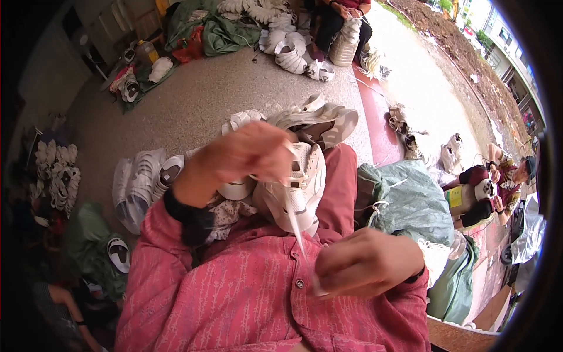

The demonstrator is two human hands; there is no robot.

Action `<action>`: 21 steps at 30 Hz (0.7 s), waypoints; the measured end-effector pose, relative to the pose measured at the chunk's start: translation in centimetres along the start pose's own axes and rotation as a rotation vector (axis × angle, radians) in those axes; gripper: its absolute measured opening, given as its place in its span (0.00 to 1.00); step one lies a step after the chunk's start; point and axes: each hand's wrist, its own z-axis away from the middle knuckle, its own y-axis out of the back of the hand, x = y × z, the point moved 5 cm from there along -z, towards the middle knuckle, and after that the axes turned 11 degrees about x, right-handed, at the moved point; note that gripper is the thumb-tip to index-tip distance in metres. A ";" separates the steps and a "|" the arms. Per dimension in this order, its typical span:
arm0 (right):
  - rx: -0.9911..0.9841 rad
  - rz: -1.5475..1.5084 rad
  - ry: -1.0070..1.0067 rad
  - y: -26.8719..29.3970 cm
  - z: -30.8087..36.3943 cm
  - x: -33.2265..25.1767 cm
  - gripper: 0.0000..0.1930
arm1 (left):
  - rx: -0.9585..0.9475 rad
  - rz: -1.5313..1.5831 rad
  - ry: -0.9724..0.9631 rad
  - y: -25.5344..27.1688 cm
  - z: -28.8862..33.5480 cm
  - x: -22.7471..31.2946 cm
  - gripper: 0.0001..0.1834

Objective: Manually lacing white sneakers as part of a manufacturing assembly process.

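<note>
The shoe [309,199] rests at the lap [340,185]; its lace [291,214] runs to the right hand [369,262], fingers clamped on it. The left hand [255,154] blurs over the shoe, its fingers' state unclear. Beyond lie other shoes [319,117]; rightward, a sack [410,202].

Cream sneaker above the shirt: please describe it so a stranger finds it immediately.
Start at the large pink shirt below. Directly above it, beside the reddish trouser leg, sits the cream sneaker. A white lace crossing its front toward the right hand distinguishes it from neighbouring shoes.
</note>
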 end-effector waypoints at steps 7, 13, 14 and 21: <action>0.867 -0.392 0.122 6.0 8.7 0.7 0.12 | 0.360 0.321 -0.445 4.2 11.4 11.0 0.18; 1.241 -0.929 0.393 11.0 21.3 1.7 0.12 | 1.061 -0.046 -0.237 12.4 24.8 6.7 0.19; 1.256 -0.933 0.416 11.2 22.8 1.0 0.12 | 1.047 -0.034 -0.232 13.0 24.7 5.4 0.19; 1.719 -1.056 0.359 11.7 36.5 6.1 0.20 | 1.213 -1.175 -0.108 10.9 17.7 -1.0 0.12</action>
